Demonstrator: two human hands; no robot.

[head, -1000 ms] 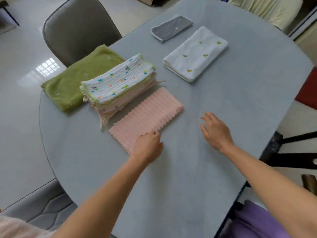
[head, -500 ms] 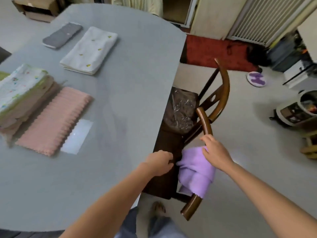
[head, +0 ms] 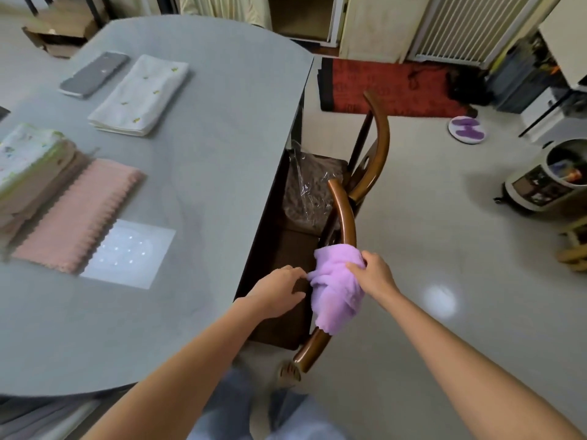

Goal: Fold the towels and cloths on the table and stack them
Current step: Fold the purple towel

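A purple cloth (head: 336,290) hangs bunched over the curved back of a wooden chair (head: 344,211) just right of the grey table (head: 197,173). My right hand (head: 373,274) grips the cloth's upper part. My left hand (head: 279,289) pinches its left edge, beside the table's rim. On the table lie a folded pink ribbed cloth (head: 76,214), a stack of folded cloths (head: 28,166) with a white patterned one on top at the left edge, and a folded white towel (head: 139,93) further back.
A grey phone (head: 93,74) lies at the table's far side. The chair seat holds a plastic-wrapped cushion (head: 308,192). On the floor to the right are a red rug (head: 390,87), a round appliance (head: 546,179) and a white disc with purple pads (head: 467,130).
My view swung right from the table to the chair. Both hands left the pink cloth and table and took hold of the purple cloth, which is now lifted and bunched higher on the chair back.
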